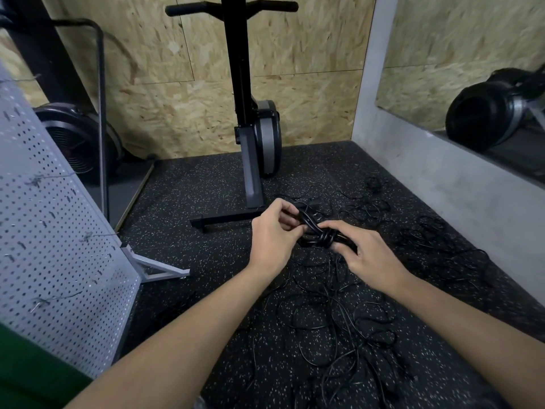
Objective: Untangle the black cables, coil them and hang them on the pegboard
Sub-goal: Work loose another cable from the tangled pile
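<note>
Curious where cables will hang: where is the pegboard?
In the head view the grey pegboard stands at far left, left of the left hand and the cable bundle.

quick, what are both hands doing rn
Left hand: grips one end of the coiled cable bundle.
Right hand: pinches the bundle's other end.

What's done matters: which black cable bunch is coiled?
The bundle gripped by the left hand and right hand, wrapped round its middle; other cables sprawl loose.

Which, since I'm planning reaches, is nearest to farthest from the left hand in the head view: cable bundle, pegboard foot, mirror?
1. Cable bundle, held in the left hand.
2. Pegboard foot, floor, left.
3. Mirror, right wall.
</note>
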The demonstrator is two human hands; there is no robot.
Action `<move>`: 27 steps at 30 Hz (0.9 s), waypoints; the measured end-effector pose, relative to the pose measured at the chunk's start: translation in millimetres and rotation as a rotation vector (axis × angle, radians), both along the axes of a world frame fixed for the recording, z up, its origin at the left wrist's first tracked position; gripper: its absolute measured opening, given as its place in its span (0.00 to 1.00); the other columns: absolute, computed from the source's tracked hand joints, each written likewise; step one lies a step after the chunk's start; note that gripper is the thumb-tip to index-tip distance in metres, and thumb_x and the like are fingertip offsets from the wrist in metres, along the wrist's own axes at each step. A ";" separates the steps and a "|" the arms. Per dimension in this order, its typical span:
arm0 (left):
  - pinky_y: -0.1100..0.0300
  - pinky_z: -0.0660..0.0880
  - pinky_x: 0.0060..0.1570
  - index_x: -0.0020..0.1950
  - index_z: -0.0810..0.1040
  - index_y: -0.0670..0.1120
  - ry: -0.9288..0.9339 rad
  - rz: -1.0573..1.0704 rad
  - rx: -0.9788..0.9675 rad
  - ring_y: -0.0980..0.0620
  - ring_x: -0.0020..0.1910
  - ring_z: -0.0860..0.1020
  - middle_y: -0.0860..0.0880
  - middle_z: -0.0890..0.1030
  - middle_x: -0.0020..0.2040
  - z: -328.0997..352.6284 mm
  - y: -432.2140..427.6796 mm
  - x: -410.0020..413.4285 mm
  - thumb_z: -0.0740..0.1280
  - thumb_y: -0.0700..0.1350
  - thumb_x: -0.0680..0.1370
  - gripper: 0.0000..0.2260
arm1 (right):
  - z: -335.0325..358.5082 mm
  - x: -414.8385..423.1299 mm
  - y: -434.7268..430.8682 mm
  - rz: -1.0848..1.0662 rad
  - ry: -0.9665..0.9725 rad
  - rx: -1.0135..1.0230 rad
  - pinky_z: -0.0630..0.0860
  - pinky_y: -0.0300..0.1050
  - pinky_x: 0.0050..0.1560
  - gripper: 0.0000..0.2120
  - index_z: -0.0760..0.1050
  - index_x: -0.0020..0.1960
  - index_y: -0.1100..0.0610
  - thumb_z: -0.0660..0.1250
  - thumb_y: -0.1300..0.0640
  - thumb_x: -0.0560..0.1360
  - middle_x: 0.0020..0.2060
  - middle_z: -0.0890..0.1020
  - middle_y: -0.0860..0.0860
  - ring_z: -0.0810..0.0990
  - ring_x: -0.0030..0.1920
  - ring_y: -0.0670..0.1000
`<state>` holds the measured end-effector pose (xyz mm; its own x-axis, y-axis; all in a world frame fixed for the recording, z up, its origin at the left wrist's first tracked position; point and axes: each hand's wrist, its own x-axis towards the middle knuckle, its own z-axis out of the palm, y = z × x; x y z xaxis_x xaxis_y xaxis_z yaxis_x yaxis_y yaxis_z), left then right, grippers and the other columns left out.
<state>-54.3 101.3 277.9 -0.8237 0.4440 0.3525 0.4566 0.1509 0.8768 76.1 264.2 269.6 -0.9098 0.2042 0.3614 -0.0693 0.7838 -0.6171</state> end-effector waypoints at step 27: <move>0.58 0.72 0.69 0.77 0.71 0.60 0.332 -0.476 -0.524 0.56 0.65 0.76 0.54 0.80 0.65 -4.0 -23.7 -35.4 0.82 0.50 0.71 0.37 | -4.2 5.2 10.6 0.043 -0.172 -0.092 0.71 0.36 0.32 0.23 0.73 0.68 0.36 0.66 0.62 0.83 0.49 0.85 0.42 0.73 0.28 0.44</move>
